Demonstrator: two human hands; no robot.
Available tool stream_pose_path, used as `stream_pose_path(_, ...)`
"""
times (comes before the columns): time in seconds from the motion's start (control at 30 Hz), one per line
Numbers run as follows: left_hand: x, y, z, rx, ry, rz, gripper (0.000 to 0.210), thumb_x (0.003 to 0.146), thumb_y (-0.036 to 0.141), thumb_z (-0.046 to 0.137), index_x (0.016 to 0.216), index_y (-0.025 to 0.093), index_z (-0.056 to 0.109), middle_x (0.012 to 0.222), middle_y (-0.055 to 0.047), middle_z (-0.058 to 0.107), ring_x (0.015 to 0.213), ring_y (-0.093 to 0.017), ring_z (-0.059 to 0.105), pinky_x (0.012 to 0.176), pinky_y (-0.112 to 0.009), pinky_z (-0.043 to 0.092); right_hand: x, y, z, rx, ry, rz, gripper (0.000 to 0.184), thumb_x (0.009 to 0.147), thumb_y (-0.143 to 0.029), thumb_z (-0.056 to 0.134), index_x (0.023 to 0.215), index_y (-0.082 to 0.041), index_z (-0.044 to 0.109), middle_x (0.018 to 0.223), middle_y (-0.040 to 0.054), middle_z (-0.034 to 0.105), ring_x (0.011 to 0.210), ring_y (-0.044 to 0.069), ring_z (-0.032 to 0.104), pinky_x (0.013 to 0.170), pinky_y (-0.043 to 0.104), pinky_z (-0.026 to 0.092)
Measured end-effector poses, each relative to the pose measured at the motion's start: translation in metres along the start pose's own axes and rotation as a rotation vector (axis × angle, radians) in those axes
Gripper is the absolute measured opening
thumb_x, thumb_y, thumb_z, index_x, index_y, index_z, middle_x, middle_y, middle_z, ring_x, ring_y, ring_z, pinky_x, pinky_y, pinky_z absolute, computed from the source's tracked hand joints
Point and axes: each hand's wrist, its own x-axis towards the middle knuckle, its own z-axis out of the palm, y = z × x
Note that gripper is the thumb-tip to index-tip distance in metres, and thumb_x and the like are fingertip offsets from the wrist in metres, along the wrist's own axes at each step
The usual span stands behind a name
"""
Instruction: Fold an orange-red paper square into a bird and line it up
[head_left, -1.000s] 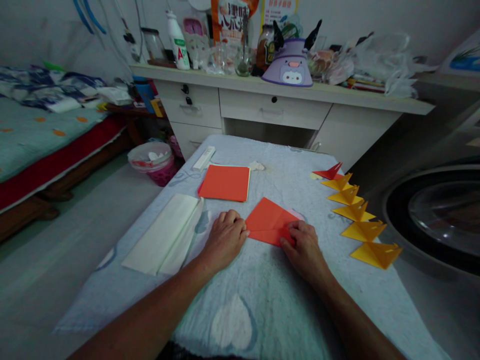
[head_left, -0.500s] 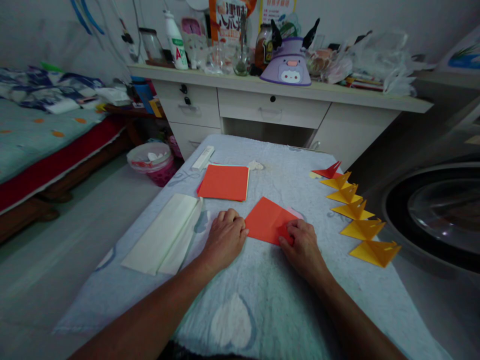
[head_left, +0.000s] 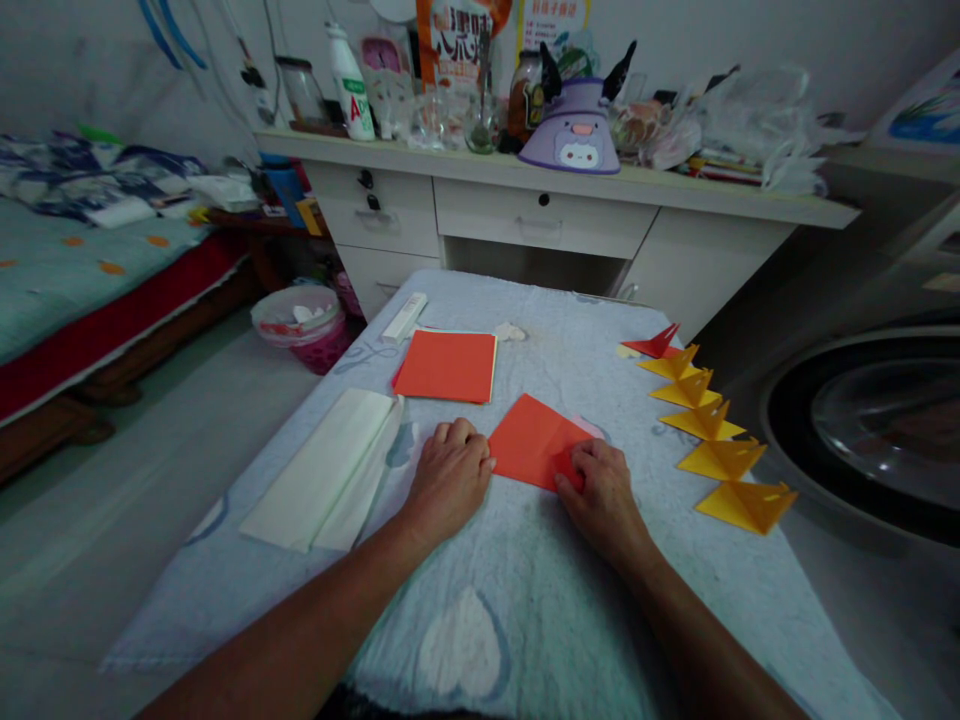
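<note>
An orange sheet of origami paper (head_left: 529, 442) lies turned at an angle on the cloth-covered table. My left hand (head_left: 452, 466) is curled, its thumb and fingertips closed at the sheet's left corner. At the right side my right hand (head_left: 596, 482) has bent fingers pressed on the paper, hiding its lower right corner. Beyond my hands lies a stack of square paper (head_left: 448, 366), orange on top. Folded yellow paper shapes (head_left: 722, 459) stand in a row on the right, with a red folded one (head_left: 654, 343) at the far end.
To the left lies a pale folded paper or cloth (head_left: 322, 470). A white narrow box (head_left: 404, 318) is behind it. A cluttered counter (head_left: 480, 165) stands beyond the table (head_left: 457, 600). On the floor at left is a pink bin (head_left: 319, 350); a front-loading washing machine (head_left: 885, 430) is at right.
Both hands keep practically the same hold on the orange sheet. The whole view has shifted very slightly; nothing on the table has visibly moved.
</note>
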Motion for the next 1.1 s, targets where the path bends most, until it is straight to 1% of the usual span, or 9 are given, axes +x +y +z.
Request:
stream_pose_path(0.1,-0.001,0.002,0.000,0.022,0.011,-0.005,0.003,0.087,0.022,0.057,0.087,0.019,0.059,0.096,-0.006,0.055,0.093,-0.024,0.048,0.082,-0.040,0.041,0.000,0.000,0.000,-0.008,0.002,-0.004,0.014,0.076,-0.021,0.061,0.067,-0.021,0.050,0.091,0.0108,0.059,0.090,0.027,0.052,0.081,0.042,0.042)
stream_pose_path(0.2,-0.004,0.005,-0.001,0.055,0.053,0.036,0.011,0.087,0.019,0.059,0.097,0.023,0.061,0.104,-0.006,0.058,0.099,-0.025,0.048,0.084,-0.041,0.038,0.000,0.000,0.000,-0.017,0.014,-0.007,0.014,0.076,-0.021,0.062,0.068,-0.021,0.050,0.091,0.0104,0.058,0.089,0.026,0.052,0.081,0.042,0.042)
stream_pose_path(0.3,-0.006,0.010,-0.004,0.098,0.044,0.211,0.020,0.090,0.015,0.057,0.104,0.028,0.061,0.114,-0.004,0.061,0.106,-0.025,0.048,0.089,-0.042,0.036,0.000,0.000,0.001,-0.024,0.025,-0.019,0.011,0.075,-0.022,0.061,0.069,-0.021,0.052,0.091,0.0104,0.058,0.088,0.026,0.051,0.081,0.042,0.042)
stream_pose_path(0.4,-0.008,0.014,-0.006,0.128,-0.045,0.387,0.016,0.094,0.017,0.053,0.105,0.026,0.061,0.106,-0.004,0.065,0.103,-0.024,0.051,0.090,-0.042,0.036,0.000,0.000,0.002,-0.030,0.038,-0.023,0.009,0.075,-0.022,0.061,0.070,-0.021,0.053,0.092,0.0111,0.059,0.089,0.027,0.052,0.080,0.042,0.043)
stream_pose_path(0.5,-0.011,0.018,-0.004,0.137,-0.113,0.462,0.017,0.095,0.015,0.049,0.105,0.021,0.061,0.099,-0.006,0.066,0.096,-0.023,0.055,0.086,-0.040,0.040,0.000,0.000,0.002,-0.041,0.030,-0.016,0.011,0.076,-0.022,0.061,0.069,-0.020,0.053,0.091,0.0115,0.059,0.088,0.027,0.051,0.080,0.042,0.043)
stream_pose_path(0.6,-0.017,0.024,-0.001,0.151,-0.125,0.446,0.022,0.094,0.013,0.049,0.112,0.019,0.059,0.105,-0.008,0.065,0.096,-0.024,0.056,0.084,-0.039,0.042,0.000,0.000,0.002,-0.035,0.027,-0.014,0.011,0.076,-0.022,0.060,0.068,-0.020,0.053,0.091,0.0115,0.059,0.088,0.027,0.052,0.081,0.042,0.043)
stream_pose_path(0.73,-0.026,0.031,0.003,0.149,-0.119,0.390,0.043,0.091,0.041,0.058,0.129,0.022,0.050,0.124,-0.009,0.060,0.107,-0.028,0.054,0.090,-0.043,0.042,0.000,0.001,0.003,-0.028,0.050,-0.016,0.009,0.075,-0.022,0.061,0.069,-0.020,0.055,0.091,0.0110,0.060,0.089,0.027,0.052,0.082,0.042,0.043)
stream_pose_path(0.8,-0.029,0.032,0.004,0.133,-0.118,0.385,0.050,0.089,0.048,0.060,0.131,0.023,0.049,0.132,-0.009,0.057,0.112,-0.028,0.053,0.093,-0.044,0.041,0.000,0.002,0.002,-0.025,0.056,-0.010,0.013,0.074,-0.023,0.063,0.067,-0.020,0.054,0.091,0.0108,0.060,0.089,0.027,0.052,0.083,0.042,0.042)
stream_pose_path(1.1,-0.031,0.031,0.009,0.073,-0.094,0.412,0.052,0.089,0.042,0.063,0.132,0.015,0.049,0.130,-0.010,0.059,0.119,-0.028,0.050,0.103,-0.042,0.036,-0.007,0.009,-0.012,0.048,0.041,0.095,0.015,0.076,-0.022,0.067,0.062,-0.020,0.061,0.100,0.0095,0.062,0.097,0.027,0.054,0.086,0.042,0.041)
